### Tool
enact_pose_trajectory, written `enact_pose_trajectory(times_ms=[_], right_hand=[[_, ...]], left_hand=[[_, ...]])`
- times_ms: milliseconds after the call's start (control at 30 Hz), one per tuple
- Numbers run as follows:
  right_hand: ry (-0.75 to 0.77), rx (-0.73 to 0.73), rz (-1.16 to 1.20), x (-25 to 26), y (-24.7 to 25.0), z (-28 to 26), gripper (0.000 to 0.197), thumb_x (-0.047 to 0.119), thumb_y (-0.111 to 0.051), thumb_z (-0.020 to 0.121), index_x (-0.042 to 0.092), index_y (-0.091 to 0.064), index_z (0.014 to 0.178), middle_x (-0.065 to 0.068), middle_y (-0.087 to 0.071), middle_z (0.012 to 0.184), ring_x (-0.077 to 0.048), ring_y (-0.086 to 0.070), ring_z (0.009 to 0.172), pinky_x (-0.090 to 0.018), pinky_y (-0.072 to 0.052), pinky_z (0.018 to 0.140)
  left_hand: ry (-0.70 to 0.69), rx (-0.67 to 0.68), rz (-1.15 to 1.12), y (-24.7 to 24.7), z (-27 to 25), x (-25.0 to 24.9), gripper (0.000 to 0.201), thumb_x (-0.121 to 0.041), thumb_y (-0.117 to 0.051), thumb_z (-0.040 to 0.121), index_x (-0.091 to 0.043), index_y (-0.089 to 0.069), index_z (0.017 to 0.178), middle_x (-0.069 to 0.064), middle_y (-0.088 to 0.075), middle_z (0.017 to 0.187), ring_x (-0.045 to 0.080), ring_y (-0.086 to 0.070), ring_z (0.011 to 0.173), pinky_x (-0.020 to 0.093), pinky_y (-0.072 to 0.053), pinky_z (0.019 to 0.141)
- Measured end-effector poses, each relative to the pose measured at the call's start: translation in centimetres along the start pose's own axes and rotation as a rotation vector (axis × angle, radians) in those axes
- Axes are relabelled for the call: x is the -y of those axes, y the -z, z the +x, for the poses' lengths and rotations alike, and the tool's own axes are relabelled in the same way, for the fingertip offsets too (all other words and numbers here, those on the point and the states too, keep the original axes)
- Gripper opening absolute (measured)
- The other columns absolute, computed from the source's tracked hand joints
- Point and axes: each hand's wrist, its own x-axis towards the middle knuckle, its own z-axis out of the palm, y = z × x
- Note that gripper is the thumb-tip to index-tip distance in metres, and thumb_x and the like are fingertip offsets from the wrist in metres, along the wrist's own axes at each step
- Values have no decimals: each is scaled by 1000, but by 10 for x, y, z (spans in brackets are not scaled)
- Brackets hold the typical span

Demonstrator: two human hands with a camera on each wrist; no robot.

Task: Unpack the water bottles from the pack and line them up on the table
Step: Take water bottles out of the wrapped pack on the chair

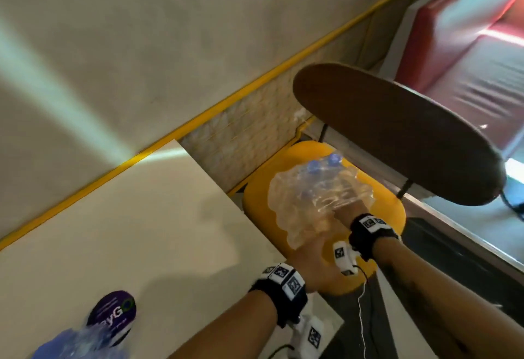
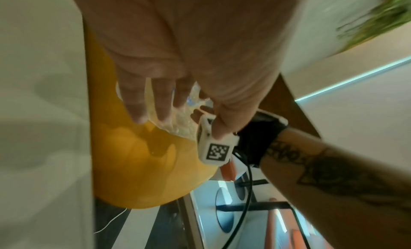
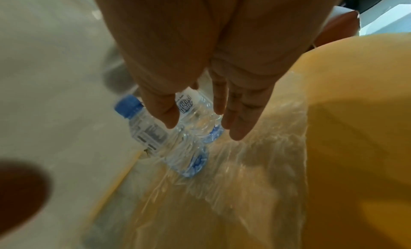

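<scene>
A clear shrink-wrap pack (image 1: pixel 312 197) lies on a yellow chair seat (image 1: pixel 261 197), with blue bottle caps (image 1: pixel 334 158) showing at its far end. My right hand (image 1: pixel 340 211) reaches inside the wrap. In the right wrist view its straight fingers (image 3: pixel 235 126) and thumb spread over two small water bottles (image 3: pixel 151 133), one with a blue cap, without closing on them. My left hand (image 1: pixel 309 256) lies at the pack's near end, and its straight fingers (image 2: pixel 138 108) touch the crumpled wrap (image 2: pixel 177 126). Blurred bottles (image 1: pixel 82 341) stand on the white table (image 1: pixel 127 231) at the lower left.
A purple round sign (image 1: pixel 113 313) sits on the table beside the blurred bottles. The chair's brown backrest (image 1: pixel 397 137) hangs just beyond the pack. A red sofa (image 1: pixel 467 46) is at the far right. A yellow-edged wall runs behind the table.
</scene>
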Motion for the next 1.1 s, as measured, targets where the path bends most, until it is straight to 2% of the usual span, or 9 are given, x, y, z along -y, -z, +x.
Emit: enact_pose_trajectory(times_ms=[133, 233, 400, 467, 533, 667, 767, 933, 1100], right_hand=[[-54, 110, -115, -20, 11, 25, 101, 2, -58, 79, 50, -2, 149, 1, -15, 161, -34, -42, 131, -41, -47, 96], [-193, 164, 56, 0, 22, 24, 100, 5, -60, 85, 56, 3, 144, 2, -37, 151, -34, -59, 110, -40, -55, 79], [-215, 265, 77, -42, 13, 92, 67, 35, -75, 80, 51, -40, 136, -2, -65, 116, -26, -65, 92, -39, -57, 78], [-216, 294, 58, -53, 9, 93, 53, 43, -86, 65, 35, -63, 112, -6, -72, 97, -28, -69, 81, -41, -59, 68], [-182, 314, 65, -24, 31, 51, 66, 60, -90, 42, 36, -67, 98, -5, -76, 84, -28, -72, 74, -41, -61, 62], [-297, 250, 86, -15, 42, 38, 46, 40, -77, 76, 41, -59, 117, -11, -71, 84, -29, -70, 63, -40, -59, 45], [-301, 307, -15, -31, 33, 54, 67, 20, -68, 85, 52, -38, 135, -15, -68, 104, -31, -71, 74, -40, -61, 59], [-314, 334, 171, -11, 29, 38, 93, 65, -81, 54, 38, -42, 134, -13, -57, 119, -31, -62, 85, -34, -54, 66], [-23, 418, -109, 3, 34, 11, 43, 48, -65, 82, 25, -62, 118, -6, -62, 126, -26, -58, 112, -40, -46, 101]], left_hand=[[29, -172, 120, -1, 72, 2, 12, -32, -60, 97, -20, -62, 99, 2, -61, 95, 25, -62, 90, 41, -55, 82], [51, -297, 96, 26, 82, -15, 31, -27, -58, 99, -24, -50, 69, -1, -53, 69, 24, -52, 67, 31, -45, 61], [216, -124, 397, 45, 113, 8, 55, -25, -51, 103, -25, -31, 154, 11, -44, 153, 38, -48, 127, 49, -42, 110], [213, -34, 452, 50, 118, 15, 104, -28, -65, 96, -53, 19, 152, -2, -13, 167, 32, -33, 143, 48, -32, 118], [103, -118, 365, 59, 116, -1, 91, -42, -64, 97, -48, 6, 157, -2, -5, 167, 26, -33, 142, 43, -30, 118], [154, -45, 439, 67, 117, -23, 81, -44, -59, 100, -40, -5, 160, 4, -22, 164, 35, -38, 141, 45, -36, 115], [318, 72, 641, 71, 118, -12, 88, -21, -75, 90, -25, -23, 160, 16, -40, 156, 38, -50, 131, 42, -46, 102], [313, 50, 537, 72, 130, 7, 60, -36, -68, 96, -18, -44, 148, 14, -55, 144, 37, -55, 126, 44, -48, 99], [62, 34, 357, 58, 94, 1, 53, -50, -70, 89, -29, -56, 135, 5, -65, 130, 30, -62, 112, 40, -50, 95]])
